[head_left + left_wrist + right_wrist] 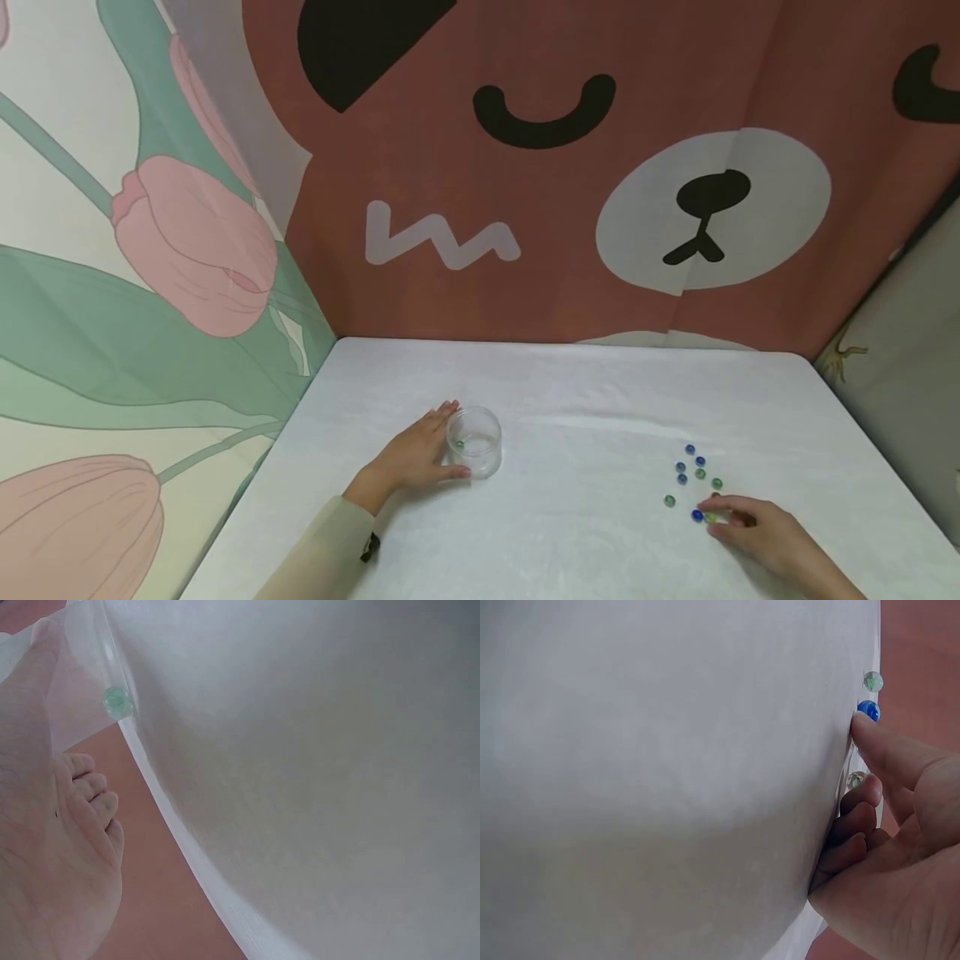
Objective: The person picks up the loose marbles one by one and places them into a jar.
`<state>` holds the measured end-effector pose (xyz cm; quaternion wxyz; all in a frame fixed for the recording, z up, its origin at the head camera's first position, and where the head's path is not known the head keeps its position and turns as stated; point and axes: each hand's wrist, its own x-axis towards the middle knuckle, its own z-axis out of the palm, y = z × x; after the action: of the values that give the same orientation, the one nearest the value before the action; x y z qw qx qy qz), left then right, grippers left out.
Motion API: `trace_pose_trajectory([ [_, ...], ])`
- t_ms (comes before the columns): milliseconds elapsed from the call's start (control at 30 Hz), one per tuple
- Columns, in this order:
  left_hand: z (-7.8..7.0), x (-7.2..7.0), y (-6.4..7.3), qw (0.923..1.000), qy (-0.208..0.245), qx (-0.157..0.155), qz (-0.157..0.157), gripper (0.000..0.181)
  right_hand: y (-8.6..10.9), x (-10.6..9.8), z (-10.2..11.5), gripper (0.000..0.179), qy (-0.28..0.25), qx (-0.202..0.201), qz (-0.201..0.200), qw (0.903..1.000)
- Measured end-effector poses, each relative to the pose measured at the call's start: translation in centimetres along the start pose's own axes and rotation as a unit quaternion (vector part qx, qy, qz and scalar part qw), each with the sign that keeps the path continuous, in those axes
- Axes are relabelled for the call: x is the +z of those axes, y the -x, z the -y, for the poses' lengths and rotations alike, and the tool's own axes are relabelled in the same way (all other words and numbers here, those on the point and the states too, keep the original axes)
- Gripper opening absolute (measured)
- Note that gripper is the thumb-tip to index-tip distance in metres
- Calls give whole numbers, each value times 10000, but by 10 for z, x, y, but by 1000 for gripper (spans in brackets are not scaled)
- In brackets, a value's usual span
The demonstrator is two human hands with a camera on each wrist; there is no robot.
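Observation:
In the head view my left hand [412, 452] holds the left side of a clear jar [486, 460], fingers along its back and thumb at its front. A green marble [116, 703] lies inside the jar, low against the wall. My right hand [765, 533] is low over the table at the right, thumb and forefinger apart. Between their tips sits a yellow-green marble [711, 518], with a dark blue marble [697, 516] right beside it. The right wrist view shows a blue marble [868, 711] just past one fingertip and the other fingers curled.
Several blue and green marbles lie scattered just beyond the right hand, among them a green marble [670, 501] to its left. The table [570, 517] has a white cloth with faint creases. A printed curtain [555, 292] stands behind the table, another [67, 333] along its left.

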<state>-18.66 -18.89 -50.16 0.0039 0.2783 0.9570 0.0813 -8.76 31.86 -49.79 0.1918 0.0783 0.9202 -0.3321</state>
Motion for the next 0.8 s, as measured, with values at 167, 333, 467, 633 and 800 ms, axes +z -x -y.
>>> trace_pose_trajectory([
  [167, -1, -1, 0, 10000, -15, 26, -33, 105, 0, 0, 0, 53, -24, 67, 65, 10000],
  [333, -2, -2, 0, 10000, 11, -7, 9, 105, 1, -1, 1, 55, 80, -27, 25, 10000],
  [467, -1, -2, 0, 10000, -26, 13, -1, 104, 1, -1, 0, 53, 124, -88, -19, 9999],
  [633, -1, -2, 0, 10000, -5, -28, 44, 105, 0, -1, 1, 54, -12, -11, -43, 10000],
  [800, 0, 0, 0, 10000, -12, -27, 25, 105, 1, -1, 6, 51, 25, 0, -218, 9998],
])
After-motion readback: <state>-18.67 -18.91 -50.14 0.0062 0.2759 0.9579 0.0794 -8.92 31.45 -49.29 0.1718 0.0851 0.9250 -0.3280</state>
